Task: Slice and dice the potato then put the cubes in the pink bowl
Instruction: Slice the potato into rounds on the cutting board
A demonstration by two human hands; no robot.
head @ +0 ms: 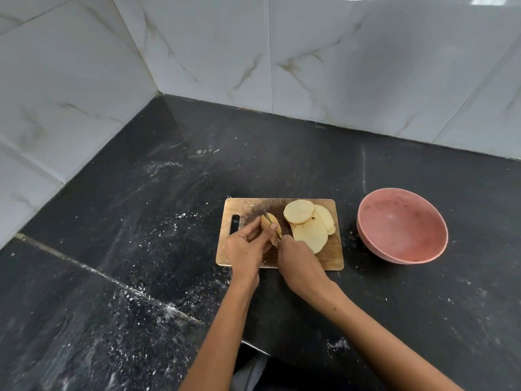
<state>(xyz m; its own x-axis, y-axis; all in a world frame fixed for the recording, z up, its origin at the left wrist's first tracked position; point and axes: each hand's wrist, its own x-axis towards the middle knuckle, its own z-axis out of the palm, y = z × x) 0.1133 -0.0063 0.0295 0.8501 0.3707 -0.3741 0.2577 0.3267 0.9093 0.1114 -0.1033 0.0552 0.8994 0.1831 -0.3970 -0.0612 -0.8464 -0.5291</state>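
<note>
Your right hand (296,253) is gripping the knife (268,217), left hand (244,247) pinching the potato end (270,226); those fingertips are risking a nick.

Pink bowl (402,225) with dark specks, pale yellow potato slices (308,224) on a tan wooden board (334,258), black counter (141,249) flecked white, white marble-look tiles (338,52) veined grey-brown.

A black worktop (141,249) with white specks fills the low half. White walls (366,66) with thin brown lines stand from 9 to 3 o'clock and meet in a corner near 11 o'clock. Light shines at 1 o'clock.
</note>
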